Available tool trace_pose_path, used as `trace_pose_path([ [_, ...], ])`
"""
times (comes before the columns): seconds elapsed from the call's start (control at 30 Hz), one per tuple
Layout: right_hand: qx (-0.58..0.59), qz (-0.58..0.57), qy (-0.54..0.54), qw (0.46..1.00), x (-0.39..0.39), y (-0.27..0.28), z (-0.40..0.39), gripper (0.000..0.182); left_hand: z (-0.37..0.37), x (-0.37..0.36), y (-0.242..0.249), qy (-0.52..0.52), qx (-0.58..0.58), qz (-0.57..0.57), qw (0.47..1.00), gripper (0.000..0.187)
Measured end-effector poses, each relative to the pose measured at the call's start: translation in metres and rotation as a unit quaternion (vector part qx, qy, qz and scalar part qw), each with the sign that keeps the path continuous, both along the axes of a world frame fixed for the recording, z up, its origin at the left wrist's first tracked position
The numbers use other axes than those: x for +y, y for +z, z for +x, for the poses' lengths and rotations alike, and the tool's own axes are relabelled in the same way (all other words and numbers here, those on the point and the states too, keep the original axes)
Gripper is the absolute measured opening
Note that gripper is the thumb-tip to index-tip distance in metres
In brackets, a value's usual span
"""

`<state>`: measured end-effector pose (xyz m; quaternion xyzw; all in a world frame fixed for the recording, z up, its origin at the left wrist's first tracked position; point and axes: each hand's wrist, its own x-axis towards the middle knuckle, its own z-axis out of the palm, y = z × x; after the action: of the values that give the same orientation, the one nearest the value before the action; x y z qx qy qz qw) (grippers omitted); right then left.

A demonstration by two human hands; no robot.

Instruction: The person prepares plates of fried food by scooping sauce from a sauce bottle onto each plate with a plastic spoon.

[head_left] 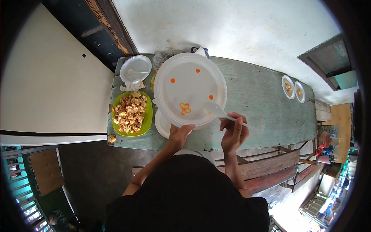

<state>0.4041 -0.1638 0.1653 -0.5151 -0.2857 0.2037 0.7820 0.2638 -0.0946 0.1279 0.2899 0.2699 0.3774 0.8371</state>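
My left hand (179, 137) grips the near rim of a large white disposable plate (189, 87), thumb on top, and holds it raised and tilted toward me over the table. Three orange dots and an orange looped outline mark the plate's face. In my right hand (235, 133) is a white plastic spoon (215, 111), pinched by its handle. The spoon's bowl overlaps the plate's lower right part, beside the looped outline, with a bit of orange on it. Partly hidden below the raised plate is another white plate (162, 124).
On the green table (255, 100), a lime-green plate (147, 123) heaped with fried dumplings (130, 112) stands at left. Behind it sits a white plate (136, 63) with a spoon (135, 72). Two small plates (285, 83) (301, 96) holding food are at far right. A wooden bench (270, 166) runs along the near side.
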Motion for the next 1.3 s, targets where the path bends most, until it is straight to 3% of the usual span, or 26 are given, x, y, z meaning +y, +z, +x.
trace_pose_path([
  [0.1,0.012,-0.005,0.011,1.000,-0.001,0.006,0.006,0.034,-0.002,0.003,-0.025,0.027,-0.104,-0.037,0.994,0.043],
  [0.2,0.016,-0.014,0.045,0.999,-0.001,0.013,0.018,0.030,-0.003,0.014,-0.011,0.077,-0.019,-0.055,0.995,0.047],
  [0.23,0.009,-0.023,0.065,0.998,-0.001,0.015,0.023,0.028,-0.007,0.022,-0.010,0.014,-0.057,-0.055,0.997,0.051],
  [0.27,0.009,-0.024,0.065,0.998,-0.001,0.019,0.029,0.028,-0.009,0.029,-0.006,0.014,-0.057,-0.056,0.997,0.051],
  [0.33,-0.047,-0.092,0.158,0.982,-0.001,0.030,0.040,0.026,-0.011,0.042,0.009,-0.112,0.095,-0.020,0.989,0.051],
  [0.43,-0.053,-0.118,0.247,0.960,0.004,0.043,0.056,0.024,-0.011,0.060,0.013,-0.171,0.072,-0.111,0.976,0.050],
  [0.63,-0.094,-0.172,0.423,0.885,0.043,0.050,0.082,0.023,-0.004,0.090,0.015,-0.302,0.153,-0.116,0.934,0.041],
  [0.73,-0.131,-0.171,0.443,0.870,0.065,0.033,0.083,0.022,0.006,0.104,-0.007,-0.333,0.137,-0.057,0.931,0.048],
  [0.83,-0.170,-0.157,0.484,0.844,0.079,0.017,0.094,0.021,0.011,0.109,0.006,-0.355,0.183,-0.041,0.916,0.050],
  [0.93,-0.165,-0.165,0.477,0.848,0.082,0.014,0.098,0.020,0.013,0.121,-0.011,-0.406,0.160,-0.047,0.898,0.050],
  [1.13,-0.172,-0.171,0.496,0.834,0.080,0.018,0.094,0.016,0.015,0.106,0.024,-0.378,0.217,-0.035,0.899,0.050],
  [1.3,-0.187,-0.172,0.504,0.826,0.082,0.021,0.090,0.015,0.017,0.110,0.013,-0.389,0.214,-0.052,0.895,0.049],
])
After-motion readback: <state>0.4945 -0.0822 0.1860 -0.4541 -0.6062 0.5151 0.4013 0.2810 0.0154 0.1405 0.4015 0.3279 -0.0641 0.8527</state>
